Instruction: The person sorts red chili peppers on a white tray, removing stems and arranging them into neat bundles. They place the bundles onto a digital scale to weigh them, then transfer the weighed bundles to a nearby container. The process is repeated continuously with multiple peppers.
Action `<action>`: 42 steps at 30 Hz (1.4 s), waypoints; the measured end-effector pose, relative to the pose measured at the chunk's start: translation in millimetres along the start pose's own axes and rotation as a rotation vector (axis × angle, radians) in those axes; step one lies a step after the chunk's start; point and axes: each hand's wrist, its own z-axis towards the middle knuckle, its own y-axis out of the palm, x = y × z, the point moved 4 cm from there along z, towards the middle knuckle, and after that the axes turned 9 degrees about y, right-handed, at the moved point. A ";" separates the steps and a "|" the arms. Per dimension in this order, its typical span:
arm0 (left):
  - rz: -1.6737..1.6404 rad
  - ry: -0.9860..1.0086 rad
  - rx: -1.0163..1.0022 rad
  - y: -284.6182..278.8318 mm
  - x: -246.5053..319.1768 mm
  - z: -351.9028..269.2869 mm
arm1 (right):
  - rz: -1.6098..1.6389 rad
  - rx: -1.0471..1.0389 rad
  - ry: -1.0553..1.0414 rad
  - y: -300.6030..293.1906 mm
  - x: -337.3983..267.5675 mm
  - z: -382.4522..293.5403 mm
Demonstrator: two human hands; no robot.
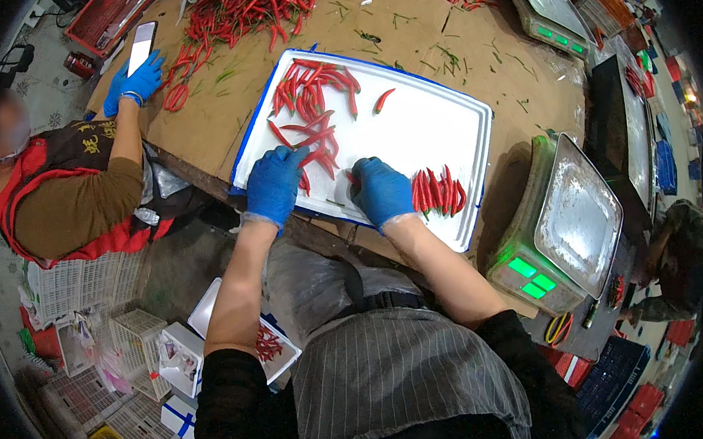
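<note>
A white foam tray (430, 116) with a blue edge lies before me on the cardboard-covered table. Red chili peppers (312, 94) are scattered over its left part, and one pepper (384, 101) lies apart near the middle. In a blue glove, my left hand (276, 185) is at the tray's lower left, its fingertips at the loose peppers; whether it grips one is hidden. My right hand (381, 191), also gloved, is closed around a red chili pepper (353, 179) that shows at its fingers. Just right of it, several peppers (438, 192) lie side by side in a row.
A heap of red chilies (251, 9) covers the table's far side, with red-handled scissors (176, 97) nearby. Scales stand at right (577, 216) and far right (557, 9). At left a person's gloved hands (134, 82) hold a phone (142, 44). Crates (81, 284) stand lower left.
</note>
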 end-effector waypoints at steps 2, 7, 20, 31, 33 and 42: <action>-0.439 -0.183 0.183 -7.0 11.7 -5.1 | 0.431 -0.098 0.093 -12.2 4.2 -0.7; -1.554 -0.542 0.171 9.0 77.1 -20.0 | 1.191 -0.388 0.301 -36.4 11.7 -23.7; -1.340 -0.407 0.182 8.2 110.2 -9.4 | 1.528 -0.339 0.585 -39.1 37.3 -56.9; -1.377 -0.503 0.034 16.3 111.1 -2.1 | 1.054 0.341 0.399 -95.5 107.3 -74.5; -1.102 -0.386 0.075 18.9 112.1 4.7 | 0.660 0.387 0.313 -103.7 117.4 -81.6; -0.752 -0.175 0.028 51.4 153.2 47.4 | -0.195 0.281 0.094 -86.4 105.3 -74.4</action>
